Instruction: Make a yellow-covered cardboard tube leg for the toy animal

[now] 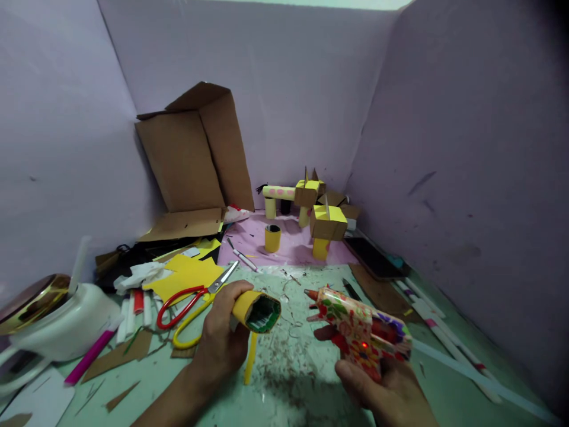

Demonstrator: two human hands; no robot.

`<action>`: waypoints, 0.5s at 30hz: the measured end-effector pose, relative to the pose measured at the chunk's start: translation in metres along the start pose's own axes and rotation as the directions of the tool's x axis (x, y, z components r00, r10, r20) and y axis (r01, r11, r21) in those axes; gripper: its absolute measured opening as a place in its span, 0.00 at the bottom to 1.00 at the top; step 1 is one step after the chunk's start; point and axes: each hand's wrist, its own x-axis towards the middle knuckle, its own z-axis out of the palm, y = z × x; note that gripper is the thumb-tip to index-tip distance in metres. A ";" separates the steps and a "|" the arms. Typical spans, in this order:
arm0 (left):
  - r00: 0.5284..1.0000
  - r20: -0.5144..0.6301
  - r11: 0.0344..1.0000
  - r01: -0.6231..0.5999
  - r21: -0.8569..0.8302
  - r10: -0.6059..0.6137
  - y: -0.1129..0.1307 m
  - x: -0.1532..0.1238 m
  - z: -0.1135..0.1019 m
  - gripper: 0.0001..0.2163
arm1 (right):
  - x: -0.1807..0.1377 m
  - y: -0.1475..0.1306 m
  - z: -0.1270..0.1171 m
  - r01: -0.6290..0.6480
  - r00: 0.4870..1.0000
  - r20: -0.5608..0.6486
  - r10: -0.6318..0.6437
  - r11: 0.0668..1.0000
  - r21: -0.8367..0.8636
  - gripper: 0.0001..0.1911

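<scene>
My left hand (226,329) is closed around a yellow paper-covered tube (242,305), its open end turned toward the right. A narrow yellow strip (251,359) shows just below the tube. In my right hand (377,379) is a flower-patterned hot glue gun (355,317), its nozzle pointing left and a small red light glowing on its side. Nozzle and tube are apart. Scissors (195,305) with one red and one yellow handle lie beside my left hand. Farther back stand a short yellow tube (272,238) and a yellow-topped cardboard box piece (329,222) on a tube.
A cardboard box (191,154) leans at the back left. A four-legged animal model (284,193) stands on a pink sheet (293,249). At left are a white mug (66,320) and yellow paper scraps (186,276); at right, a phone (373,256) and several white sticks (444,332).
</scene>
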 end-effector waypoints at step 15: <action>0.917 0.332 0.954 0.273 -0.121 -0.220 0.013 0.002 -0.008 0.19 | 0.020 -0.016 0.017 -0.011 0.999 -0.038 0.020 0.973 0.230 0.23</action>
